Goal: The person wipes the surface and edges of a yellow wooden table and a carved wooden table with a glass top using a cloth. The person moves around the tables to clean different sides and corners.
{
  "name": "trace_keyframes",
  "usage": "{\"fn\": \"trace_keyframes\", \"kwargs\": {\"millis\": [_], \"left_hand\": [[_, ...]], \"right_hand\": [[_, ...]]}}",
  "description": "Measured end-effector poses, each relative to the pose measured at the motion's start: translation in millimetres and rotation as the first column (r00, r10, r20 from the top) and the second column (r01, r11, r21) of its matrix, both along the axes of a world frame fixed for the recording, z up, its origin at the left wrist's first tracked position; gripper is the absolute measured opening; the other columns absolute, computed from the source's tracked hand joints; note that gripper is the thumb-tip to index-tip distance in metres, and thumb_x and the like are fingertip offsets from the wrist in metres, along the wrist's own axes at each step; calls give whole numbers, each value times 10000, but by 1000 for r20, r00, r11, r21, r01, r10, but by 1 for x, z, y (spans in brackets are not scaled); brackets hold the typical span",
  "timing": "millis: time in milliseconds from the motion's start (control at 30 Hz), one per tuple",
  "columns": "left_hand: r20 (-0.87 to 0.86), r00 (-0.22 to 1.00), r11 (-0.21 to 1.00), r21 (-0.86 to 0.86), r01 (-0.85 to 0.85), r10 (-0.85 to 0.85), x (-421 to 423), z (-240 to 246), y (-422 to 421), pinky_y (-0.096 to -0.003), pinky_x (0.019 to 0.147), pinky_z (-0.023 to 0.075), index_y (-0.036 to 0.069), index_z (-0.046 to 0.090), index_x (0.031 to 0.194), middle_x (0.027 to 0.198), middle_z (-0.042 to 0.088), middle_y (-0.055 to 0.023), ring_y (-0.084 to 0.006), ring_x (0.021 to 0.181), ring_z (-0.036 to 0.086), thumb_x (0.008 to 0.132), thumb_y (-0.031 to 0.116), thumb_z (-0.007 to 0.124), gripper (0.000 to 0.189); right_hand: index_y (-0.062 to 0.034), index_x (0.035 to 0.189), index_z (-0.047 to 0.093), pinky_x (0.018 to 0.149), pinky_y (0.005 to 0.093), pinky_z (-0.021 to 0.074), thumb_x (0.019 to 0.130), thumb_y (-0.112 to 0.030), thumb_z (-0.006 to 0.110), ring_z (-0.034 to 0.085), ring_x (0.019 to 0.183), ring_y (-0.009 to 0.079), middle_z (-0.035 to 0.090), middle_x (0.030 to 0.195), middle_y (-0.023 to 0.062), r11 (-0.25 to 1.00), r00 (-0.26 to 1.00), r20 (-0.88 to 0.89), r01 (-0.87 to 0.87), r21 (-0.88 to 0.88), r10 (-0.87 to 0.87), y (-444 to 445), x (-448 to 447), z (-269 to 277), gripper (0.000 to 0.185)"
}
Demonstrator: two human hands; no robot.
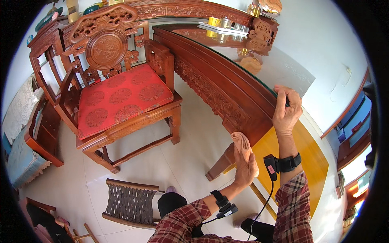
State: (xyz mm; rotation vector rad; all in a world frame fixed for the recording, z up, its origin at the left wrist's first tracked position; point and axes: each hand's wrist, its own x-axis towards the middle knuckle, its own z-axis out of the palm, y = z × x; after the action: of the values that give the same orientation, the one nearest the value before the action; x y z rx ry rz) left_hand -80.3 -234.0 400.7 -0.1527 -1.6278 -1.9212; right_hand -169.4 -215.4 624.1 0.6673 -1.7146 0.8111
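Observation:
My left hand [244,170] holds a folded pink cloth [242,144] close to the carved apron and leg of a dark red wooden table [225,82]. My right hand [286,111] rests at the near corner of the glass top [273,65], its fingers bent over the edge with no object seen in them; whether it grips the glass I cannot tell. Both wrists wear black straps with small devices and cables. Beyond, a white tray [223,29] with a yellow cup and glasses stands on the glass.
A carved wooden armchair [130,117] with a red cushion [121,97] stands left of the table. A low woven stool [130,202] is beside my leg. A yellow wooden surface [307,170] lies under my right forearm. A sofa [27,161] stands at the far left.

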Motion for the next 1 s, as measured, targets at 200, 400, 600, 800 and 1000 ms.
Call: {"fn": "trace_keyframes", "kwargs": {"millis": [200,400,600,800,1000], "left_hand": [[380,914,911,412,-31,-141,-45,-112,2,-378,887,427,13,278,1379,1178,433,-127,-206,1028,445,1086,463,401,550],[309,558,461,875,151,-770,-47,-157,-45,-411,634,531,56,473,1053,651,504,-37,-187,469,440,1088,589,243,581],[403,583,536,842,66,-705,-40,-114,-43,-458,573,495,63,439,975,531,452,-79,-229,395,409,1087,596,190,598],[593,782,923,380,-64,-191,-40,-97,-16,-443,617,490,-17,471,1109,672,523,-89,-226,522,492,1112,497,281,547],[283,958,999,-45,-26,38,-36,-56,-10,-495,1155,283,-63,141,1540,1502,291,-302,-419,1406,341,1078,513,375,774]], "right_hand": [[-41,818,670,861,358,452,963,-135,600,653,854,247,760,925,64,1000,1000,4,9,19,-9,1,1,0,186],[-38,812,670,846,360,462,949,-115,606,653,844,256,759,918,73,999,998,-27,-54,-3,54,0,0,1,169],[-37,786,683,821,362,461,922,-104,618,647,822,261,761,903,76,1000,999,-24,24,19,-24,0,2,0,166],[-53,788,695,797,359,447,909,-116,624,635,803,253,758,892,65,1000,999,-48,-9,-4,9,-1,-1,2,154],[-69,794,704,772,362,432,908,-126,632,617,775,259,749,871,59,1000,998,-59,29,7,-29,-1,1,1,145]]}}
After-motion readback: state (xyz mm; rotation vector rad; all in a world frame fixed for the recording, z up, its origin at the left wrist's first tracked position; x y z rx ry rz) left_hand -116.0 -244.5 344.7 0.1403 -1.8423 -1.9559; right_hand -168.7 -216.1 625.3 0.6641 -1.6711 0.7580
